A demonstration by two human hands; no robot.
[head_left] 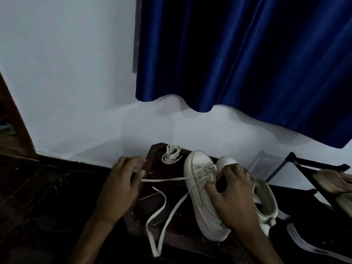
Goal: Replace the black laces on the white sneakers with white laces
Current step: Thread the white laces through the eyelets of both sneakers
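A home room. Blue curtain (247,60) hangs on a plain white wall (66,82). Shoe rack (312,166) stands beside it.

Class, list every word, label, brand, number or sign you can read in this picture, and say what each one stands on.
No text can be read in this picture.
White sneaker: no brand or lettering shows on its visible side.
White lace: plain.
Curtain and wall: plain, no sign.
Clear box: any marking is too dim and blurred to read.
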